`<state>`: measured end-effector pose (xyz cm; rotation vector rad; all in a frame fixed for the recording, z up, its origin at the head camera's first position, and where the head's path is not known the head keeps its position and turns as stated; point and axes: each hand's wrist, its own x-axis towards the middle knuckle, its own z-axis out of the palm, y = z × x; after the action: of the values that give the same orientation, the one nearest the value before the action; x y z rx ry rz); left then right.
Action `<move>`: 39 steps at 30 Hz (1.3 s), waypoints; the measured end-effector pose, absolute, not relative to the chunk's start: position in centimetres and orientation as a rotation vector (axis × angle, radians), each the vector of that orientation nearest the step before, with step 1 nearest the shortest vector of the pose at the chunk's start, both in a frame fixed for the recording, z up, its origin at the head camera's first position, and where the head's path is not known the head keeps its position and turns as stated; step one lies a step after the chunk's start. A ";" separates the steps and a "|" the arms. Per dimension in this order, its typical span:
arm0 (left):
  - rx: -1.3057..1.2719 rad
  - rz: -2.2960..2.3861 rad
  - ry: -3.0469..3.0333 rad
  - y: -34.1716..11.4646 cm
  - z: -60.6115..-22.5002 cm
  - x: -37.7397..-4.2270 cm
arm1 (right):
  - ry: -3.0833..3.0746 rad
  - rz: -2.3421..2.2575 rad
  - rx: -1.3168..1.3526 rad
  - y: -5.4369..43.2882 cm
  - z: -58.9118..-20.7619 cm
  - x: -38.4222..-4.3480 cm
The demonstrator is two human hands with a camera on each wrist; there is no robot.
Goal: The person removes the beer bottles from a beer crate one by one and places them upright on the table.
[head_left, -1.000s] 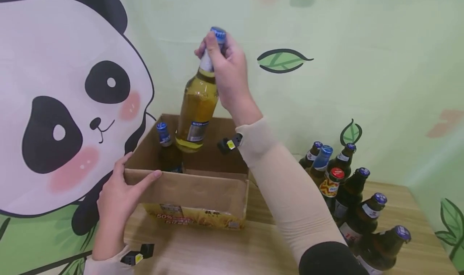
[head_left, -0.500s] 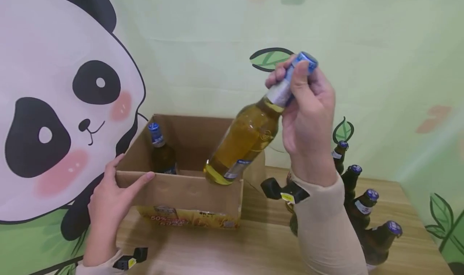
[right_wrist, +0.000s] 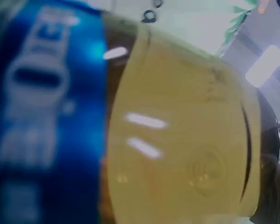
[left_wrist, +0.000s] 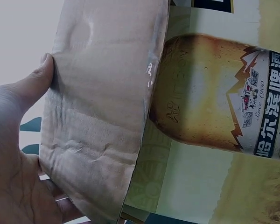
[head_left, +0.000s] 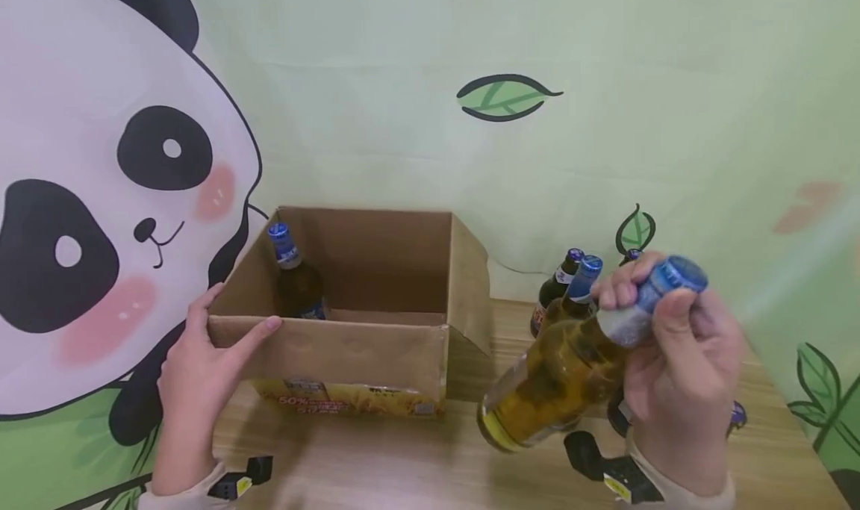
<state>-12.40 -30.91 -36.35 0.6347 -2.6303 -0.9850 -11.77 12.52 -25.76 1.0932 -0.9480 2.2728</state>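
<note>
My right hand (head_left: pixel 692 368) grips a beer bottle (head_left: pixel 551 387) by its neck, near the blue cap. The bottle is off the table and tilted, its base pointing down and left, with yellow liquid inside. In the right wrist view, its blue label and clear body fill the frame. My left hand (head_left: pixel 198 364) grips the front left corner of an open cardboard box (head_left: pixel 376 349), thumb over the front edge. The left wrist view has that hand (left_wrist: pixel 11 126) at the bent cardboard flap (left_wrist: pixel 93 102). Inside the box, a blue-capped bottle (head_left: pixel 298 286) stands at the left.
Several bottles stand on the wooden table (head_left: pixel 376 465) at the right, among them a dark one (head_left: pixel 561 282) and a blue-necked one (head_left: pixel 583 278). My right hand partly hides this group. A panda-printed backdrop (head_left: pixel 376 137) hangs behind. The box's right flap (head_left: pixel 470 286) sticks outward.
My right hand has carried the bottle from above the box rightward and down, toward the group of bottles, tilting it further. My left hand has kept its hold on the box corner.
</note>
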 end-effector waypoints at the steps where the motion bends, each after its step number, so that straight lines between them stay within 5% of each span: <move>1: 0.640 -0.983 -2.629 -30.9 -36.3 -12.3 | -1.026 2.249 1.101 12.9 -26.9 -11.5; 13: 0.679 -0.972 -2.574 -31.5 -36.5 -11.7 | -1.971 1.914 0.355 15.4 -36.6 -10.0; 26: 0.679 -0.997 -2.604 -31.1 -36.4 -12.1 | -1.956 1.848 0.340 16.5 -38.7 -10.4; 39: 0.673 -0.982 -2.605 -30.9 -36.4 -12.2 | -1.679 1.827 0.648 16.9 -40.2 -12.0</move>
<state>-12.17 -30.90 -36.38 0.6732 -2.6054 -0.9819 -11.98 16.90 -40.21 0.6477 -1.6793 1.8272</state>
